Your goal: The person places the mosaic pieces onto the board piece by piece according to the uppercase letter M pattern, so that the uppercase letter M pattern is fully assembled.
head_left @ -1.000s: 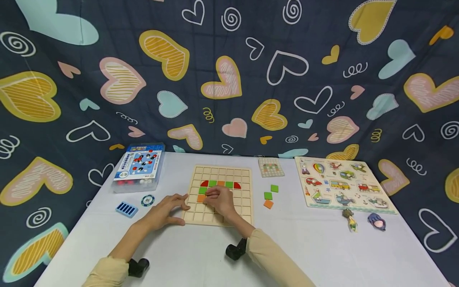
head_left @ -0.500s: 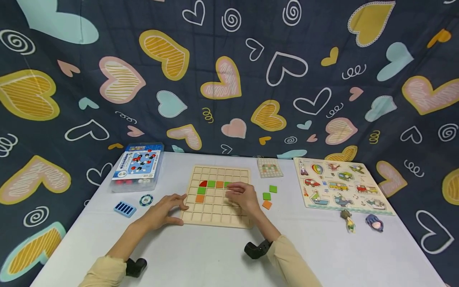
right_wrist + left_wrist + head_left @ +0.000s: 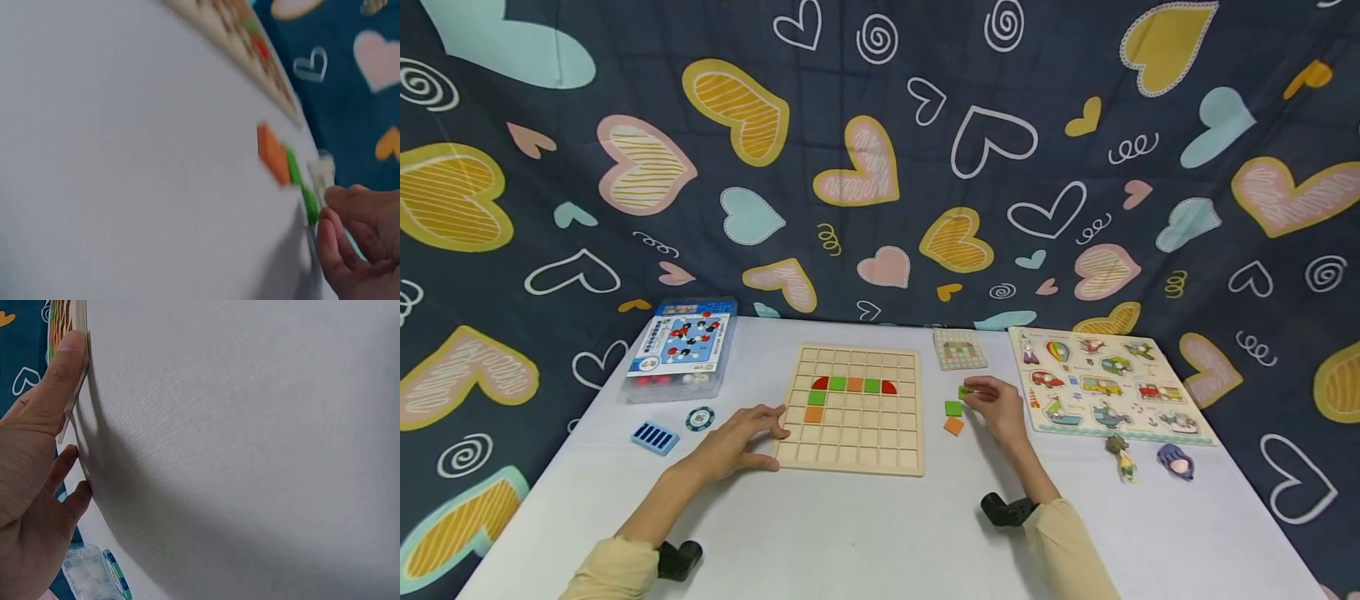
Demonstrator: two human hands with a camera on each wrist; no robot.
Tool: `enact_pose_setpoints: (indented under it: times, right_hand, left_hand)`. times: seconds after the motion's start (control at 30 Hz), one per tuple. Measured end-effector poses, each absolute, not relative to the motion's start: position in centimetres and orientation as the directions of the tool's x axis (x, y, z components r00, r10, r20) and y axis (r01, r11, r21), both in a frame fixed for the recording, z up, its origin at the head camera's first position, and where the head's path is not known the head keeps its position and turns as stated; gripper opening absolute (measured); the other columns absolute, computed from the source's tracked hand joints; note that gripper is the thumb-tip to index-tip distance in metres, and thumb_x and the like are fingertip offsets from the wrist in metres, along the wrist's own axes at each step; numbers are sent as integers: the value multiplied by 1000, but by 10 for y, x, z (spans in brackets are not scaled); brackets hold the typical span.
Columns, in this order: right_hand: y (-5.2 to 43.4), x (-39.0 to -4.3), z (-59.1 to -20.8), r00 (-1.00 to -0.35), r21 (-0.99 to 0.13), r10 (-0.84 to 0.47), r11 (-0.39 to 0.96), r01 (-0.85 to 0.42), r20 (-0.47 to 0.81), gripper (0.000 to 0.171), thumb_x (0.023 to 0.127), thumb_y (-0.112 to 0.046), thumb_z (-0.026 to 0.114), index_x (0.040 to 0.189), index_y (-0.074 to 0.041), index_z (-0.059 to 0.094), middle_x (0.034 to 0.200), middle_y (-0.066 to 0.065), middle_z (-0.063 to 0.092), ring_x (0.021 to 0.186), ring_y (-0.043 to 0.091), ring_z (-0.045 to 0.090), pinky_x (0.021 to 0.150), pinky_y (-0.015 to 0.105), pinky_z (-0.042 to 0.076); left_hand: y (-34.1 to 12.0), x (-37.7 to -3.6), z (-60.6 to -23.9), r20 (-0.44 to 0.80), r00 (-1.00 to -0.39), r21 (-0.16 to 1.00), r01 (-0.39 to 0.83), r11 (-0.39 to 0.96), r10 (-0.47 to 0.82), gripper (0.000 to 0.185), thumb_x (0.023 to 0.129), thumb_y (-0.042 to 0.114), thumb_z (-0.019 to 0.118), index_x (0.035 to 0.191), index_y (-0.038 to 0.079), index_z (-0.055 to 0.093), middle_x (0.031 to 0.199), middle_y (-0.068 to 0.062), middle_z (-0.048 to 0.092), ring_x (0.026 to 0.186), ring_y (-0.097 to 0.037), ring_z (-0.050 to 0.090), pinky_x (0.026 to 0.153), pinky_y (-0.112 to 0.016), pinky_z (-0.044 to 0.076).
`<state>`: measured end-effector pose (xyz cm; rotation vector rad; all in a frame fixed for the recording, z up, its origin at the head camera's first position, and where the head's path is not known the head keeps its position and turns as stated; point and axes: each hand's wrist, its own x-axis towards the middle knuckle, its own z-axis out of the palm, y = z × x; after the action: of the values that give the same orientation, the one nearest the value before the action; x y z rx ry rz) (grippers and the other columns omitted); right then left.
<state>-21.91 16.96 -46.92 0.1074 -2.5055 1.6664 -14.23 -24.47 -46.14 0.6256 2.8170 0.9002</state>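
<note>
A square wooden grid board [image 3: 857, 450] lies mid-table. Along one of its upper rows run a red quarter-round tile [image 3: 821, 383], green and orange square tiles, and a second red quarter-round; a green and an orange tile stand below the left one. My left hand [image 3: 737, 440] rests at the board's left edge, thumb and fingers spread. Right of the board, my right hand [image 3: 997, 408] reaches over the farther loose green tile [image 3: 963, 391], fingertips right at it and partly covering it. Another green tile [image 3: 952, 408] and an orange tile [image 3: 953, 427] lie close by.
A small pattern card [image 3: 958, 349] sits behind the loose tiles. To the right are a picture puzzle board [image 3: 1097, 387] and two small figures [image 3: 1123, 460]. At left stand a clear plastic box [image 3: 681, 350], a round chip [image 3: 700, 418] and a blue slotted piece [image 3: 655, 437].
My right hand has moved right, from over the left tiles past the right red quarter-round to the loose green tiles. The left hand stays at the board's edge.
</note>
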Motion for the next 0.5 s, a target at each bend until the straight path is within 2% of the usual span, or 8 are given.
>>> enact_pose_setpoints:
  times: [0.17, 0.33, 0.5]
  right_hand:
    - [186, -222, -472, -991, -848, 15, 519, -107, 135, 28, 79, 10, 71, 106, 8, 66, 102, 24, 68, 85, 31, 67, 69, 18, 52]
    - [188, -229, -477, -994, -830, 10, 551, -87, 111, 27, 79, 7, 72, 105, 6, 67, 103, 22, 69, 80, 24, 67, 63, 15, 47]
    - [190, -232, -479, -995, -833, 10, 547, -79, 101, 24, 80, 4, 73, 104, 5, 67, 102, 21, 69, 81, 23, 67, 64, 16, 48]
  left_hand:
    - [-245, -142, -460, 26, -906, 581, 357, 732, 422, 31, 72, 27, 82, 99, 22, 66, 143, -16, 46, 125, -42, 41, 95, -66, 38]
    - [-244, -141, -458, 16, -907, 591, 349, 727, 422, 31, 73, 28, 81, 100, 22, 66, 143, -16, 46, 125, -42, 41, 95, -66, 38]
    - [-243, -141, -457, 17, -905, 587, 353, 729, 424, 32, 73, 29, 81, 101, 22, 67, 143, -16, 46, 126, -43, 40, 95, -66, 37]
